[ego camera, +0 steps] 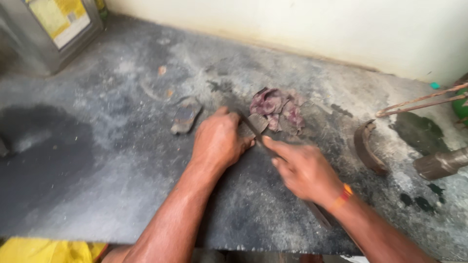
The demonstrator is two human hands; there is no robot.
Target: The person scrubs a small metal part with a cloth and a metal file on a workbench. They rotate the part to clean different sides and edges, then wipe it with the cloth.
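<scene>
My left hand (218, 140) is closed over a small dark flat pad (257, 122) and presses it down on the grey dusty slab (122, 160). My right hand (303, 170) grips a long thin metal tool (253, 130); its handle end sticks out behind my wrist and its tip lies across the pad beside my left fingers. A crumpled purple rag (278, 106) lies just beyond the pad. A second dark flat pad (185, 117) rests on the slab to the left of my left hand.
A curved rusty brake shoe (368, 148) lies at the right. Near it are a brown cylindrical part (441, 164) and thin rusty rods (421, 101). A metal tin with a yellow label (48, 29) stands at the back left. The white wall (317, 29) runs behind the slab.
</scene>
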